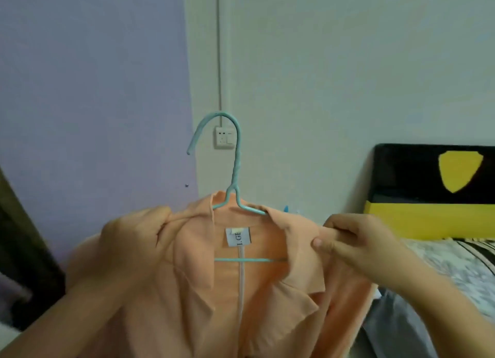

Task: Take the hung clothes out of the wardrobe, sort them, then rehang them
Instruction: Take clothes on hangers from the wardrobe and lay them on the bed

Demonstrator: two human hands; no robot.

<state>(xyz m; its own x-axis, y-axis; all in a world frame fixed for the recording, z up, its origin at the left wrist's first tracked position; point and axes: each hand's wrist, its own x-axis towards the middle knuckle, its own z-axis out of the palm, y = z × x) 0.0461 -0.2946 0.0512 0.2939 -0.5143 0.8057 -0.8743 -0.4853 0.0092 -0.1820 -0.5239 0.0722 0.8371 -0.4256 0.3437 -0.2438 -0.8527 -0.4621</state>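
Note:
A peach-orange collared shirt (pixel 267 298) hangs on a light blue wire hanger (pixel 235 170), held up in front of me. The hanger's hook points up and to the left, free of any rail. A white label (pixel 238 236) shows inside the collar. My left hand (pixel 134 240) grips the shirt's left shoulder over the hanger's end. My right hand (pixel 351 240) pinches the right shoulder fabric between thumb and fingers. The wardrobe is not in view.
A lilac wall (pixel 93 90) is on the left, a white wall with a socket (pixel 224 138) behind the hanger. At right stands a bed with patterned bedding (pixel 450 266) and a black and yellow headboard (pixel 434 191). A dark panel edge (pixel 21 250) is at far left.

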